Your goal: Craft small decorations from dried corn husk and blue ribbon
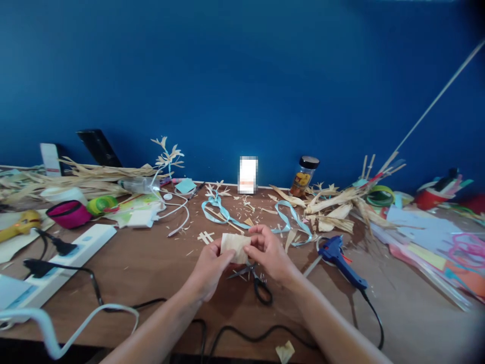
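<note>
A pale, flat piece of dried husk (235,246) is stretched between my two hands above the middle of the table. My left hand (210,265) pinches its left side, thumb on top. On the right side, my right hand (270,253) grips it between thumb and fingers. Scissors with black handles (262,291) lie on the table just below the hands, blades partly spread. Behind the hands, light blue ribbon (217,212) curls among small husk scraps. A blue glue gun (343,263) lies to the right of my right hand.
A white power strip (71,263) with black plugs and cords stands at left. Dried husks (337,207) pile up at the back right near a jar with a black lid (303,177). Black cable (261,336) runs along the front edge. Papers (424,227) cover the far right.
</note>
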A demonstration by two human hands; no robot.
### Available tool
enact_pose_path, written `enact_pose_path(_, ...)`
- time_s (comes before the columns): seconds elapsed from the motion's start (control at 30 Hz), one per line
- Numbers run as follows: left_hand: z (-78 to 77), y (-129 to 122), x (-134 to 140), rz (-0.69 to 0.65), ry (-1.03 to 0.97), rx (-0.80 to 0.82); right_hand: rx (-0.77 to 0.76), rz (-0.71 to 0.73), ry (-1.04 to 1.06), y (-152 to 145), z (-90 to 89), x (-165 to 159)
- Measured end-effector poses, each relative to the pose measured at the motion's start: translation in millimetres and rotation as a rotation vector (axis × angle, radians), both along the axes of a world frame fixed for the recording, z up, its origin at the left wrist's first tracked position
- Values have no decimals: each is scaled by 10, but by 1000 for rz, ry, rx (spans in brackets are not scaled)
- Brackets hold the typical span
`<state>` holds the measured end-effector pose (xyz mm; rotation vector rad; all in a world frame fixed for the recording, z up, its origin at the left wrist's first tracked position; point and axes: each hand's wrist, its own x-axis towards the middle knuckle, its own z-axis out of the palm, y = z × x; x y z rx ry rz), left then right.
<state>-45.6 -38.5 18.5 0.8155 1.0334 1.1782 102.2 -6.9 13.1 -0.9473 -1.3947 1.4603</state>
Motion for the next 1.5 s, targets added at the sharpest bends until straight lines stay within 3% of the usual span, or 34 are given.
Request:
enact_pose_path(0.2,-14,162,93,-70,-52,-26,48,-2,-70,50,-35,64)
enact_pose_path(0.47,-205,242,86,12,-54,-16,26,-42,-78,98,-75,77)
enact_pose_path(0.6,-222,227,47,-6,-101,10,-77,41,-25,107,-27,62)
enact_pose_path(0.83,-212,213,4,-87,-73,48,-15,209,-48,117,-21,96)
enact_pose_path(1.13,-227,207,43,-94,-83,-48,-64,79,-3,129,-100,118)
enact_pose_path(1.23,-275,200,45,-124,-68,-14,-101,57,20,117,-138,115)
enact_pose_path(1.33,-315,199,50,-59,19,74,-127,65,26,83,-162,106)
enact_pose_path(1.5,-336,216,62,95,140,120,-14,63,-70,64,-224,81)
